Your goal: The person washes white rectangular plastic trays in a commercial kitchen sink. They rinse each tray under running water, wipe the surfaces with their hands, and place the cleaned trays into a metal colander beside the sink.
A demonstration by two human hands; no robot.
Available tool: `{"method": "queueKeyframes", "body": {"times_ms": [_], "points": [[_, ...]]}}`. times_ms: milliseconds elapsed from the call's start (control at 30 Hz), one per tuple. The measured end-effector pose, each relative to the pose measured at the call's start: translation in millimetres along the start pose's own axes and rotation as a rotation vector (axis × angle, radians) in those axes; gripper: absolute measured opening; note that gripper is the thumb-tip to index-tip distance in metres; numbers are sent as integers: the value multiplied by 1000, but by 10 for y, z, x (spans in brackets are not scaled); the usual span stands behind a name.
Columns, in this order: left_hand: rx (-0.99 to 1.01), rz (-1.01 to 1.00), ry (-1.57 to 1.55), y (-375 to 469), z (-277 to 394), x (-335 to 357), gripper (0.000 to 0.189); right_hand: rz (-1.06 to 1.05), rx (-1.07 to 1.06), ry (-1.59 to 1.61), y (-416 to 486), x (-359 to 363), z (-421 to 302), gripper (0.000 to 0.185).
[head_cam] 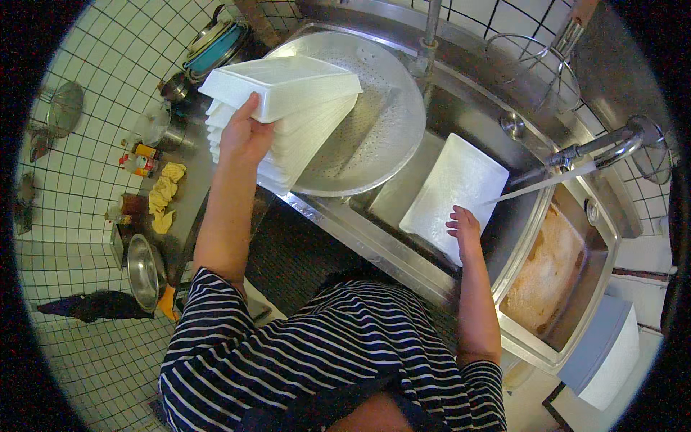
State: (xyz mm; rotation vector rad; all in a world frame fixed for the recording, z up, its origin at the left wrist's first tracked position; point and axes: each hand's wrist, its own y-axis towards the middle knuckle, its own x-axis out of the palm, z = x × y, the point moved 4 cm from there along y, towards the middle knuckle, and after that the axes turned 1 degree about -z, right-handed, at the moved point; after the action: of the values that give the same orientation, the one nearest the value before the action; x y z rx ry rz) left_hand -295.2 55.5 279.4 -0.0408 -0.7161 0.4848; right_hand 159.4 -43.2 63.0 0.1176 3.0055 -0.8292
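My left hand (249, 132) is against the near side of a tall stack of white rectangular trays (307, 127), its thumb on the wall of the topmost tray (291, 81). The stack stands at the left of a large round perforated metal colander (378, 113). Further right, a white rectangular tray (451, 178) lies slanted in the steel sink. Water from the faucet (621, 151) runs onto or beside its right part. My right hand (464, 224) is over the tray's lower right part, fingers spread and holding nothing; whether it touches the tray is unclear.
At right, a second sink basin (545, 270) holds brownish, foamy liquid. Large wire whisks (540, 65) hang at the upper right. On the left counter are a yellow cloth (166, 194), a metal bowl (144, 272) and small containers. A vertical pipe (432, 27) rises behind the colander.
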Motion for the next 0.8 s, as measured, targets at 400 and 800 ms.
{"method": "queueKeyframes", "body": {"times_ms": [400,800], "points": [[-71,66,117,78,144,156,30,2,88,60,89,-187,333,43],[-363,-45,649,-749,203,54,29,-108,41,-568,506,-297,421,59]]}}
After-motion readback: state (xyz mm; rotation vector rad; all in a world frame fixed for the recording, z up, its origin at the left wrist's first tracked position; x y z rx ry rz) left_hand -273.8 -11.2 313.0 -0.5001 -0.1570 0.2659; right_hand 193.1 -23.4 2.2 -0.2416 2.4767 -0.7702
